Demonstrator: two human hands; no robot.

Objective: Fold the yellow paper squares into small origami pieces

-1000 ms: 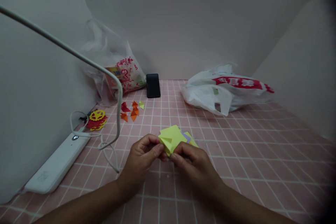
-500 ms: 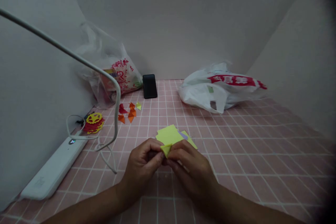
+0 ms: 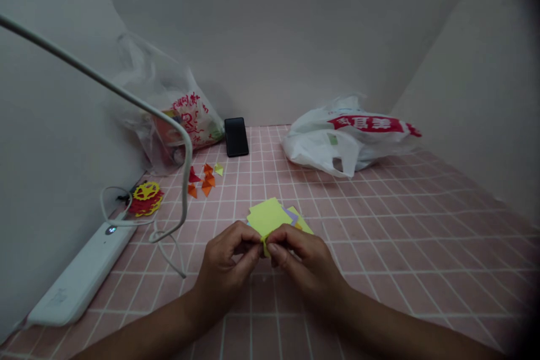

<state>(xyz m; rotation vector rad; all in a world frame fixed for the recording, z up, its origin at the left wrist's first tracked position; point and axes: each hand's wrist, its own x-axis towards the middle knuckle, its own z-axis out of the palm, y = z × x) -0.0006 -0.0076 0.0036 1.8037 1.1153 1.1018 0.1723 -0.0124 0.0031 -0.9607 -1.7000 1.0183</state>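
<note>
Between my hands is a small folded piece of yellow paper (image 3: 265, 247), mostly covered by my fingers. My left hand (image 3: 230, 261) pinches its left side with thumb and index finger. On its right side, my right hand (image 3: 301, 259) pinches it the same way. Just beyond my fingertips lies a stack of square paper sheets (image 3: 270, 216), yellow on top, with a purple one and more yellow showing at the right. Farther off to the left, several small folded paper pieces (image 3: 206, 183) in red, orange and yellow lie on the pink tiled surface (image 3: 379, 270).
A white power bank (image 3: 80, 275) with a looped white cable (image 3: 188, 180) lies at left, beside red and yellow cut-out shapes (image 3: 145, 199). Along the back are a filled plastic bag (image 3: 189, 118), a black phone (image 3: 236, 136) and a white plastic bag (image 3: 320, 146).
The yellow paper was a visible triangle facing me; now it is turned and squeezed narrower between my fingertips. My right thumb has come up onto it. The view has shifted slightly.
</note>
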